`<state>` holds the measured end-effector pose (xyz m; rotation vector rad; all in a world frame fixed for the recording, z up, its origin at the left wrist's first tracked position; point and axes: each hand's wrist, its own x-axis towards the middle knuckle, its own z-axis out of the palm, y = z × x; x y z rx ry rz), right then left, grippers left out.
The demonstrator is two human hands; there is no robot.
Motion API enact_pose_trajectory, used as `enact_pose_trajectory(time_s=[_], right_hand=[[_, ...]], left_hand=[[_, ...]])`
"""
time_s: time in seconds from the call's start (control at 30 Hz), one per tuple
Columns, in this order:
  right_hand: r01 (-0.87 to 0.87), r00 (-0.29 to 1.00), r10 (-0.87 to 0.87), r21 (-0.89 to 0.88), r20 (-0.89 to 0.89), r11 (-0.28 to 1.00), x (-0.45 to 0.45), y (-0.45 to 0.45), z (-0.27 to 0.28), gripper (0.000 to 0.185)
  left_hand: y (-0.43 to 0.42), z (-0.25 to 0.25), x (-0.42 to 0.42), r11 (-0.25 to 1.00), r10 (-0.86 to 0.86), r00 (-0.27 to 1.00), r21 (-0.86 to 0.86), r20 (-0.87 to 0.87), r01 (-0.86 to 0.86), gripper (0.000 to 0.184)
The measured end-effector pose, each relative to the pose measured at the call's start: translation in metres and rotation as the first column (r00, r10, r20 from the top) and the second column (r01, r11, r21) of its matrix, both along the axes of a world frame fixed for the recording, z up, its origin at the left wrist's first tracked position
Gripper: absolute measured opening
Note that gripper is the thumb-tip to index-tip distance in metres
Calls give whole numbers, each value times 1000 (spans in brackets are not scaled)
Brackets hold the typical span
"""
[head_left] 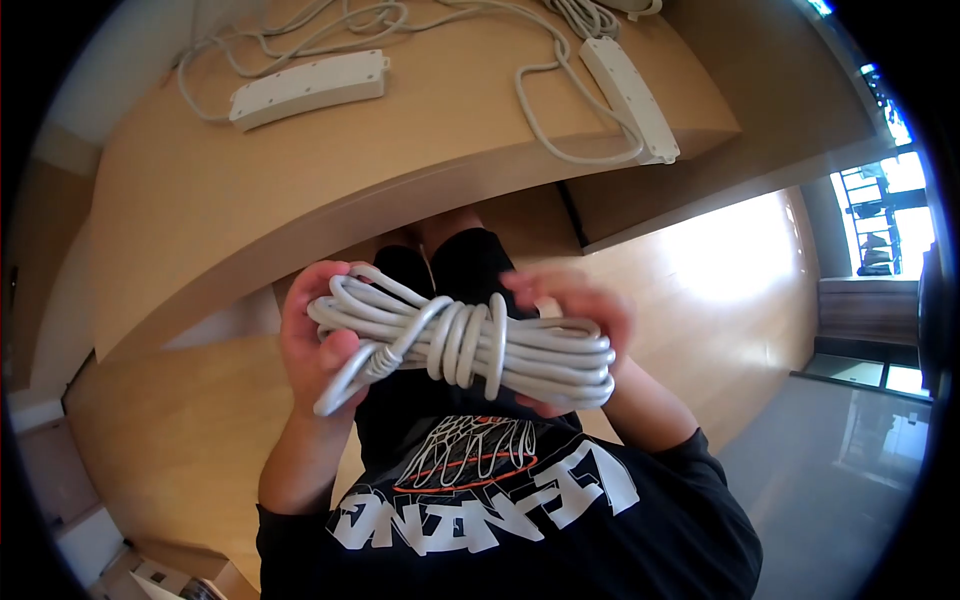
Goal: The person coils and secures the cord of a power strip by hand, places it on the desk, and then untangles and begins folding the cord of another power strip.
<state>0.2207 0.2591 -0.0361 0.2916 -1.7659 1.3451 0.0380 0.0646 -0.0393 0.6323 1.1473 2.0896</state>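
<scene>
Head view: a grey cable bundle (462, 345) is held in front of the torso, over the lap and just off the curved edge of a wooden desk (250, 215). The left end is gripped by the left hand (312, 325), which is closed around the loops with the thumb in front and the fingers mostly hidden behind, probably so that the long coils are steadied. The right end is flanked by the right hand (590, 305), which is half curled and blurred; a fingertip is glimpsed beneath the coils, but how firmly they are grasped cannot be told. Several turns are wound across the middle, seemingly so that the lengthwise loops are bound together. A ribbed collar (384, 362) is seen beside the left thumb, where one loop is angled outward.

On the desk, a left power strip (310, 90) and a right power strip (630, 100) are set well apart, perhaps to separate their cords. A loose cord (410, 22) is strewn behind, and another coiled cord (585, 18) is placed near the right strip's far end.
</scene>
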Motion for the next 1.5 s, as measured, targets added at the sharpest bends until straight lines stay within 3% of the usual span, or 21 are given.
enact_pose_trajectory(time_s=[0.03,0.1,0.17,0.27,0.3,0.4,0.43,0.47,0.53,0.6,0.67,0.73,0.77,0.87,0.93,1.03,1.13,1.17,1.27,1.37,1.5], right_hand=[[-116,990,135,-328,33,937,-4,-11,-1,91],[-138,941,306,-665,143,734,-2,-11,-5,94],[-107,915,288,-518,282,849,5,-4,-14,81],[-67,939,143,-241,314,968,5,-2,-7,63],[-46,945,80,-112,317,993,5,-1,0,57],[-5,958,-21,90,285,996,4,-1,21,50],[80,954,-109,116,279,990,4,-7,21,50],[141,956,-174,149,236,979,1,-10,19,49],[255,946,-288,205,152,945,-5,-18,13,49],[239,954,-278,277,110,931,-13,-25,7,50],[120,968,-185,335,168,935,-18,-37,0,55],[2,926,-146,383,349,924,-15,-47,0,67],[-71,912,-94,380,400,922,-11,-44,4,68],[-171,904,-3,368,428,914,4,-28,-1,72],[11,881,-126,247,456,969,16,-23,1,86],[-99,799,-218,480,560,872,6,-12,8,82],[-363,679,145,158,719,919,6,-15,-14,70],[-301,737,114,173,666,938,6,-19,-17,61],[-329,609,136,93,782,940,10,-18,-7,59],[-360,404,183,-28,896,932,15,-17,16,56],[-302,242,237,-159,941,940,19,-16,34,56]], left_hand=[[-1,-12,-1,999,-19,998,28,66,17,73],[-1,-22,2,999,40,992,-10,120,-39,75],[1,-24,4,984,105,992,-152,72,-94,89],[-3,-32,-13,936,-313,921,240,233,258,103],[-6,-40,-16,927,-340,913,243,228,285,110],[-20,-68,-5,971,-240,784,126,573,205,104],[-28,-82,3,955,-296,604,230,740,187,98],[-37,-93,17,953,-271,714,75,645,295,87],[-28,-80,33,873,-471,675,189,567,451,83],[-10,-39,49,897,-443,800,189,405,401,85],[0,-32,48,863,-503,719,332,480,381,87],[10,-6,42,930,-339,811,41,477,365,91],[7,-11,43,934,-313,779,29,543,355,80],[-6,-14,46,913,-375,757,73,535,401,86],[-10,8,43,892,-413,716,91,563,443,93],[-16,14,38,853,-482,678,120,554,509,96],[-11,13,36,813,-566,689,167,453,559,97],[-11,14,35,820,-551,694,147,463,553,96],[-11,21,32,848,-492,716,86,495,523,94],[-16,3,26,866,-499,805,164,322,472,92],[-19,9,23,942,-336,918,64,212,330,86]])
